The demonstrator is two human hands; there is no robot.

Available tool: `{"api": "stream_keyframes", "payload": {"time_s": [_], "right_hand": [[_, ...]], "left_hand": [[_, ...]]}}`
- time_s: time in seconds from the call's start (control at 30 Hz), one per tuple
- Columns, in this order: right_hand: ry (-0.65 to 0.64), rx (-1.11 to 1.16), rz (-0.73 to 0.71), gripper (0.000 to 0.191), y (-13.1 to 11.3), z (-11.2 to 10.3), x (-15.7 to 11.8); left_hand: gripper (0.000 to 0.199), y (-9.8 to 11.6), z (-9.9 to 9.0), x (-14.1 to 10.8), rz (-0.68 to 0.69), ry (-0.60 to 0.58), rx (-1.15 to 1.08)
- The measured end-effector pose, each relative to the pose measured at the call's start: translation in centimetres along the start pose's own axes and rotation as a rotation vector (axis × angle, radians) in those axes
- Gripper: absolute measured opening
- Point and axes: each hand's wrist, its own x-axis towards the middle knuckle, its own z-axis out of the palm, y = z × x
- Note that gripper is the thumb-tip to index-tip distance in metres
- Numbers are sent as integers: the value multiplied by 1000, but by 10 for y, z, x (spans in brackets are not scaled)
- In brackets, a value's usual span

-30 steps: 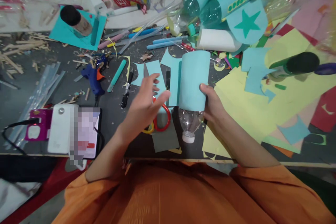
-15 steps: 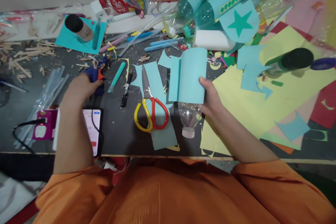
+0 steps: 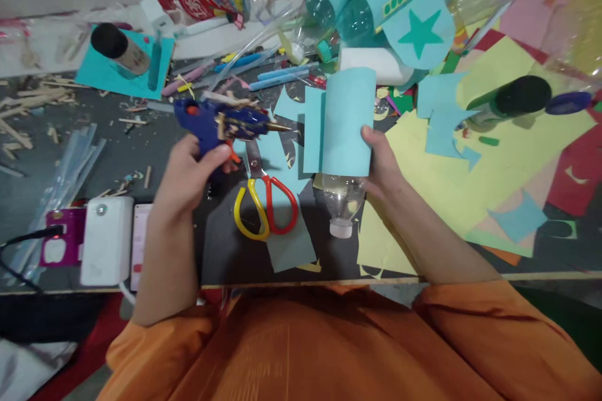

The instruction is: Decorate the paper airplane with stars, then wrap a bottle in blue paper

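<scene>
My left hand (image 3: 195, 166) is wrapped round the handle of a dark blue glue gun (image 3: 207, 125), whose metal tip points right toward the light blue paper. In my right hand (image 3: 383, 163) is a clear plastic bottle (image 3: 342, 197), cap down, with light blue paper (image 3: 349, 122) around its body. A flap of that paper (image 3: 314, 131) stands out on the left side. Between my hands, scissors (image 3: 266, 203) with one yellow and one red handle lie on blue paper strips, their blades partly behind the left hand and glue gun.
A white power bank (image 3: 107, 241), a phone (image 3: 140, 244) and clear glue sticks (image 3: 66, 182) lie at the left. Blue-wrapped bottles with green stars (image 3: 423, 31) stand at the back. Yellow paper (image 3: 414, 156) and a black-capped bottle (image 3: 522, 97) are at the right.
My left hand has lifted the glue gun from the table and carried it right, above the scissors and pen. The wrapped bottle stays in my right hand, nearly unmoved.
</scene>
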Motion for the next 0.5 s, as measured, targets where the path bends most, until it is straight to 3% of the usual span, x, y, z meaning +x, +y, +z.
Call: {"api": "stream_keyframes", "payload": {"time_s": [0.13,0.37,0.5], "right_hand": [[-3,24,12,55,-4,2,-1],[30,-95,-41,50,-6,0,4],[36,-102,-67,48,-5,0,6]], "left_hand": [[25,-7,17,-9,-1,-171,5],[30,-12,14,-24,-84,-174,33],[35,-20,10,-24,-38,-184,66]]}}
